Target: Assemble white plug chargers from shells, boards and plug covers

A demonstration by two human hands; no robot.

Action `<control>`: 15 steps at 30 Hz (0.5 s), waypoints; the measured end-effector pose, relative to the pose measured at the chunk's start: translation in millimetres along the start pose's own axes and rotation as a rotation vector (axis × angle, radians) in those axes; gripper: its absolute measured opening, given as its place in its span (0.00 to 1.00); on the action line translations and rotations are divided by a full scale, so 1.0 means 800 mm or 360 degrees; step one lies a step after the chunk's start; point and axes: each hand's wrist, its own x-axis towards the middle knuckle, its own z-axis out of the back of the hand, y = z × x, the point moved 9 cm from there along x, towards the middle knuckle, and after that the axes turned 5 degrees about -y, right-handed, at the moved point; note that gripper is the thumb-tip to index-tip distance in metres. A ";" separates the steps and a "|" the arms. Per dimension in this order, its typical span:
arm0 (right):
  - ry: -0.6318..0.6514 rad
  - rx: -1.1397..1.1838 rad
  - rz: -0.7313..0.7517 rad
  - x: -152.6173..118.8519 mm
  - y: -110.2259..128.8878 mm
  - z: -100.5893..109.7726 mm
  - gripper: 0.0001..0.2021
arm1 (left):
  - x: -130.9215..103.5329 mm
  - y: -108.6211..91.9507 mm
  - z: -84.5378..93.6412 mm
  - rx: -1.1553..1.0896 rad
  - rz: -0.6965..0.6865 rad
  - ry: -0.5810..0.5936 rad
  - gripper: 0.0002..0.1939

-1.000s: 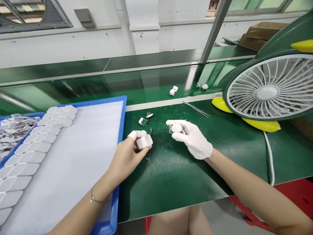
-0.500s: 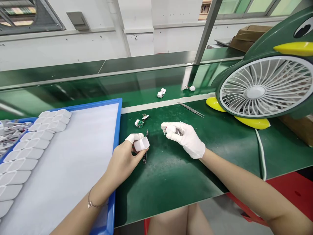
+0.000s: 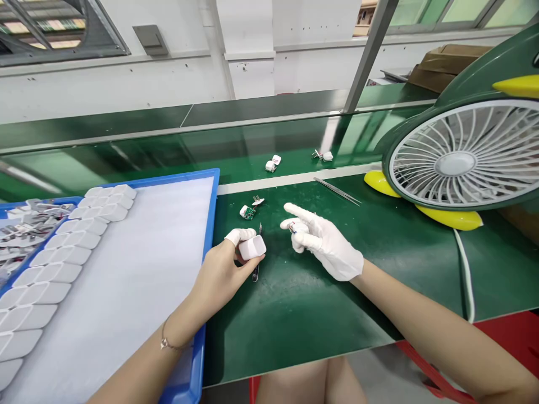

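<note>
My left hand (image 3: 219,275), with white covers on some fingertips, pinches a hollow white plastic housing (image 3: 254,247), its open end facing right. Under that hand lies a slender dark tool (image 3: 255,274), partly covered. My right hand (image 3: 330,249) wears a white glove. Its fingers curl around a small white part with wires (image 3: 298,226), mostly hidden by them, while the index finger stretches out to the left. Just beyond my left hand rests a small green circuit board (image 3: 248,213) wired to a white piece with metal pins (image 3: 258,201).
At left, a blue-rimmed tray (image 3: 213,224) holds rows of white housings (image 3: 63,272). Beside it, a blue bin has tangled white wired parts (image 3: 31,230). Metal tweezers (image 3: 337,191) and two wired assemblies (image 3: 273,163) lie farther back. A green fan (image 3: 455,164) stands at right.
The fingers of my right hand have shifted around the small part, and the index finger now extends away from it. My left hand keeps the housing. The whole view has shifted slightly.
</note>
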 end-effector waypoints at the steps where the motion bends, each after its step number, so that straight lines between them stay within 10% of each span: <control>1: 0.0004 0.0015 -0.0032 -0.001 -0.001 -0.001 0.29 | 0.000 0.000 -0.001 -0.0012 0.0002 0.0006 0.16; 15: -0.0058 -0.0778 0.0460 -0.013 0.022 -0.004 0.29 | 0.000 -0.012 -0.005 -0.0114 -0.0047 0.0073 0.15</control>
